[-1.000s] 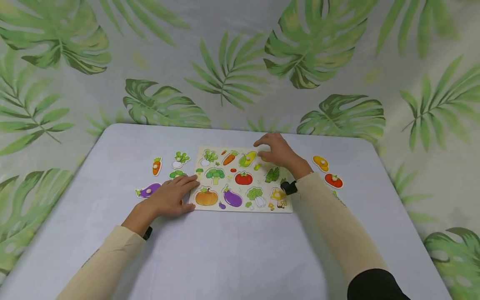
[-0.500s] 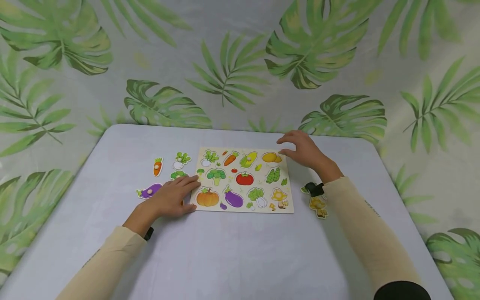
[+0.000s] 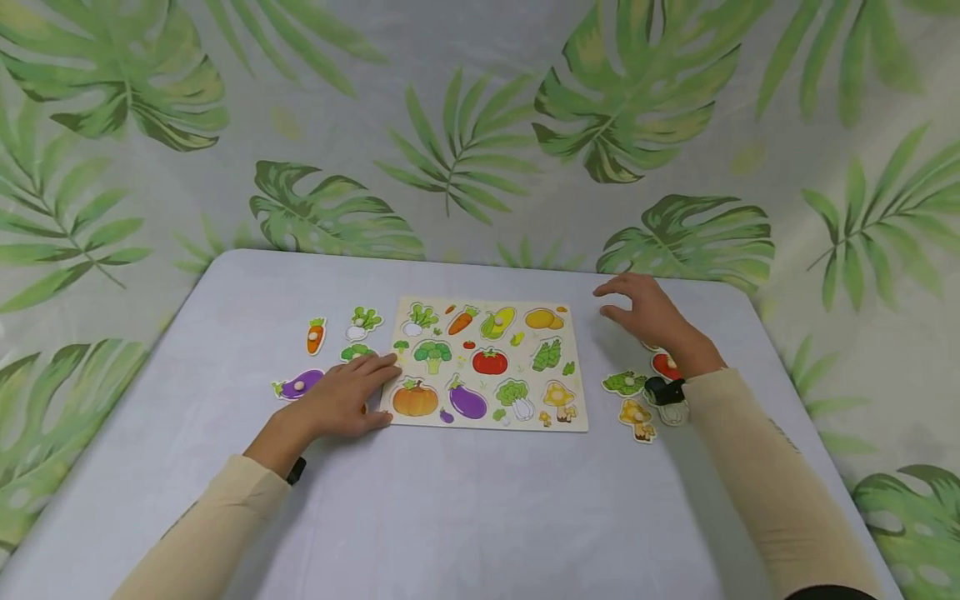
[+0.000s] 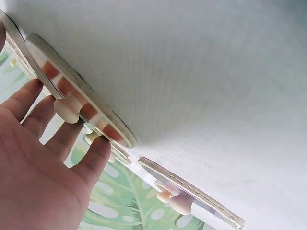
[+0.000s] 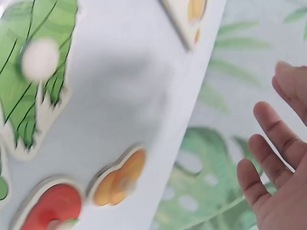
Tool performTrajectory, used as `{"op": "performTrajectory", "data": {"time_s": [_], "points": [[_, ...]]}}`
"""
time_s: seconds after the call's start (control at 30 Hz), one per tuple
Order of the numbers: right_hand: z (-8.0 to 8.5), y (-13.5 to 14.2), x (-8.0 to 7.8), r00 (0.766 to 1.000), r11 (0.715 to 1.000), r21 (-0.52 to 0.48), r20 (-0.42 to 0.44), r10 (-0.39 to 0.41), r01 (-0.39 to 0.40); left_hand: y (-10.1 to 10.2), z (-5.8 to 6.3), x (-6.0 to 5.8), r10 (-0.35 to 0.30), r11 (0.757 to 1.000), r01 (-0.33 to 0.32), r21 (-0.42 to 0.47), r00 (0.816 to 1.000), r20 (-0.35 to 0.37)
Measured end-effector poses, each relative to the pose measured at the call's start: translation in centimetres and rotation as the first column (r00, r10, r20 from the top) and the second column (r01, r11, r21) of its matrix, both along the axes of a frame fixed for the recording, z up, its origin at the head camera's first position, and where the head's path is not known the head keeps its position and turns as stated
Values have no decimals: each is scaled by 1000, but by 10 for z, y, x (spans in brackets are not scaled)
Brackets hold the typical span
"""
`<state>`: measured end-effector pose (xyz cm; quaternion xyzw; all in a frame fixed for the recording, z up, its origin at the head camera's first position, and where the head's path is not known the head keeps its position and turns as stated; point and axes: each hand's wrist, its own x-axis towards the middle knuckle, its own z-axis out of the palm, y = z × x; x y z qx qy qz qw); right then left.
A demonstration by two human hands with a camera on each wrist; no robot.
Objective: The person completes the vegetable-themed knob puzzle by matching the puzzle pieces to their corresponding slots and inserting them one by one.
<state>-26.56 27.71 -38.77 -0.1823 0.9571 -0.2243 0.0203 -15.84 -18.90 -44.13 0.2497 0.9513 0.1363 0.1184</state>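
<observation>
A vegetable puzzle board (image 3: 480, 367) lies flat on the table. My left hand (image 3: 341, 396) rests against its left edge, fingers extended and thumb at the lower corner. Beneath that hand, an orange-striped knobbed piece (image 4: 108, 129) shows in the left wrist view. My right hand (image 3: 648, 312) hovers right of the board, fingers loosely bent and holding nothing. Below it lie an asparagus piece (image 3: 624, 382), a mushroom piece (image 3: 637, 419) and a tomato piece (image 3: 665, 365), the last partly hidden by the wrist. The right wrist view also shows a yellow-orange piece (image 5: 120, 179).
Left of the board lie knobbed pieces: a carrot (image 3: 316, 336), a white radish (image 3: 363, 322), a broccoli (image 3: 357, 352) and an eggplant (image 3: 300, 384), the last two partly behind the left hand. A leaf-patterned cloth (image 3: 465, 150) hangs behind the white table (image 3: 465, 517).
My right hand has moved right, from over the board's upper right corner to beyond its edge, uncovering the board's yellow picture and several pieces. The left hand has stayed in place.
</observation>
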Motion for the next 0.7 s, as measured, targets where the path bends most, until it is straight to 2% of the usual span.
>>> {"op": "performTrajectory", "data": {"time_s": [0.13, 0.3, 0.5, 0.7], "points": [[-5, 19, -1, 999, 998, -43, 10, -38, 39, 0, 1, 0, -1, 1000, 1, 3, 1000, 3], [-20, 47, 1, 993, 992, -67, 50, -105, 108, 0, 0, 1, 3, 1000, -3, 5, 1000, 17], [-35, 77, 2, 968, 972, -53, 121, -220, 228, -2, -2, 2, 11, 1000, -11, -1, 1000, 19], [-43, 90, 0, 943, 958, -24, 187, -277, 286, -2, -1, 1, 4, 1000, -4, 3, 1000, 12]]}}
